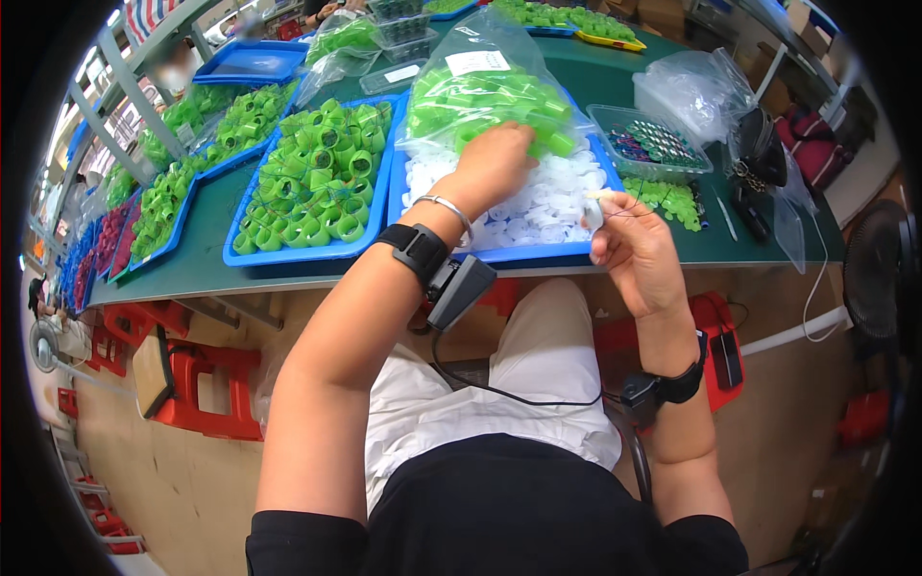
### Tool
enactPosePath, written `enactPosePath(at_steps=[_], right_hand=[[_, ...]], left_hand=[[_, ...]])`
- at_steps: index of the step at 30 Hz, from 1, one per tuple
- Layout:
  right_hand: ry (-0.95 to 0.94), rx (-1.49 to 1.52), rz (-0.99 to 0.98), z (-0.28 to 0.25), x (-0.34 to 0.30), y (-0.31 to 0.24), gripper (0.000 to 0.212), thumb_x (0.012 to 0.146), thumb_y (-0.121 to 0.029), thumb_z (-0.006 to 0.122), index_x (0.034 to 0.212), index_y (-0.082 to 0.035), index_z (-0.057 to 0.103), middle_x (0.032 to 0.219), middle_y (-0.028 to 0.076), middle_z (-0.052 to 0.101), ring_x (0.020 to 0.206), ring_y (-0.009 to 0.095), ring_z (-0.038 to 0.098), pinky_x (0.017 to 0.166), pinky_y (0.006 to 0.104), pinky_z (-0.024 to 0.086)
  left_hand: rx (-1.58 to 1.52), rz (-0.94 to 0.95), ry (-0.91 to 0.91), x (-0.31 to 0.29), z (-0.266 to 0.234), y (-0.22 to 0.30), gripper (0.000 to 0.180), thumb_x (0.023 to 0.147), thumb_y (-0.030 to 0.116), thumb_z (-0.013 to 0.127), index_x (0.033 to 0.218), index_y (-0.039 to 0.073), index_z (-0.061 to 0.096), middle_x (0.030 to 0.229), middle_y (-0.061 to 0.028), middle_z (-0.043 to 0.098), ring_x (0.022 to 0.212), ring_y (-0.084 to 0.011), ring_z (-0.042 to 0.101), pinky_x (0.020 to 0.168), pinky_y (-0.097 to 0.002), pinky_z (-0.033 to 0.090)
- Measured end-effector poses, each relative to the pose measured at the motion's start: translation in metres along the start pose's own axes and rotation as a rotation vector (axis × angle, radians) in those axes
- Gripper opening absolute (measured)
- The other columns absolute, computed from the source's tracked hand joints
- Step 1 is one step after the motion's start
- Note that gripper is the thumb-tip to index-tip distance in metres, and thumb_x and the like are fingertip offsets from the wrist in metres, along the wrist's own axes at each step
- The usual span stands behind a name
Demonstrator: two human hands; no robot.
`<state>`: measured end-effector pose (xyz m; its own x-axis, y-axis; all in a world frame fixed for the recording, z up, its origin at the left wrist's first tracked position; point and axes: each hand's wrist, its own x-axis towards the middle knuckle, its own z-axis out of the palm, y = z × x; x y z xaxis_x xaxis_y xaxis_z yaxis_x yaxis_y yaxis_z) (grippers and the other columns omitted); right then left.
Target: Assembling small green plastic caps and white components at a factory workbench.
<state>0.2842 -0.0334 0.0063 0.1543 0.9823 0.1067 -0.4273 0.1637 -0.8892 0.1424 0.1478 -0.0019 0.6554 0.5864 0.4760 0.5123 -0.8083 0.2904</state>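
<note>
My left hand (495,161) reaches forward into a blue tray (538,253) filled with small white plastic rings (547,206); its fingers curl down among loose green plastic caps (480,101) spilling from a clear bag. Whether it grips one I cannot tell. My right hand (629,245) is raised over the tray's near right corner and pinches a small white plastic piece (593,211) between thumb and fingertips. Both wrists wear black straps with small devices joined by a cable.
A second blue tray (288,254) of green rings sits to the left, with more trays of green and red parts beyond. A clear box of dark round parts (653,142), loose green caps (667,200) and clear bags lie right. Red stools stand under the green table.
</note>
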Motion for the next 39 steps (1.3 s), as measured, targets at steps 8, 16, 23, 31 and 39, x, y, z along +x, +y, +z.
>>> enactPosePath(at_steps=[8, 16, 23, 31, 39], right_hand=[[-0.066, 0.176, 0.098, -0.002, -0.008, 0.018, 0.009, 0.096, -0.013, 0.055, 0.102, -0.006, 0.057, 0.088, 0.009, 0.067, 0.064, 0.009, 0.06, 0.059, 0.0237, 0.046], [-0.085, 0.145, 0.12, 0.008, -0.014, 0.022, 0.009, 0.096, -0.012, 0.054, 0.101, -0.005, 0.057, 0.088, 0.007, 0.066, 0.062, 0.009, 0.058, 0.058, 0.0232, 0.046], [-0.108, 0.097, 0.161, 0.007, -0.036, 0.025, 0.013, 0.096, -0.015, 0.058, 0.101, -0.005, 0.062, 0.087, 0.004, 0.065, 0.062, 0.007, 0.058, 0.056, 0.0194, 0.045], [-0.094, -0.15, 0.12, 0.012, -0.066, 0.054, 0.012, 0.094, -0.01, 0.059, 0.103, -0.003, 0.063, 0.084, 0.001, 0.062, 0.068, 0.007, 0.056, 0.06, 0.0195, 0.045], [-0.122, -0.555, -0.173, 0.017, -0.086, 0.073, 0.012, 0.092, -0.003, 0.061, 0.103, 0.0, 0.064, 0.095, 0.003, 0.061, 0.074, 0.007, 0.057, 0.067, 0.0215, 0.048]], left_hand=[[-0.125, 0.059, 0.039, -0.004, -0.007, -0.011, 0.015, 0.083, 0.006, 0.062, 0.097, 0.001, 0.062, 0.097, -0.0189, 0.064, 0.088, -0.0376, 0.061, 0.076, -0.0445, 0.048], [-0.066, 0.027, -0.103, -0.003, -0.017, -0.015, 0.029, 0.083, 0.008, 0.065, 0.111, 0.001, 0.059, 0.112, -0.0204, 0.059, 0.104, -0.0362, 0.059, 0.088, -0.0391, 0.047], [-0.838, -0.159, -0.033, -0.07, -0.057, 0.034, 0.028, 0.089, 0.015, 0.067, 0.106, -0.004, 0.055, 0.096, -0.0063, 0.063, 0.085, -0.0105, 0.06, 0.074, -0.0247, 0.05], [-0.783, -0.2, -0.06, -0.185, -0.041, 0.088, 0.034, 0.084, 0.013, 0.073, 0.113, 0.003, 0.061, 0.094, -0.0049, 0.058, 0.08, -0.0109, 0.057, 0.066, -0.0241, 0.049], [-0.732, -0.185, 0.005, -0.209, -0.019, 0.093, 0.033, 0.082, 0.013, 0.074, 0.111, 0.002, 0.06, 0.092, -0.0068, 0.055, 0.078, -0.0154, 0.058, 0.064, -0.0275, 0.052]])
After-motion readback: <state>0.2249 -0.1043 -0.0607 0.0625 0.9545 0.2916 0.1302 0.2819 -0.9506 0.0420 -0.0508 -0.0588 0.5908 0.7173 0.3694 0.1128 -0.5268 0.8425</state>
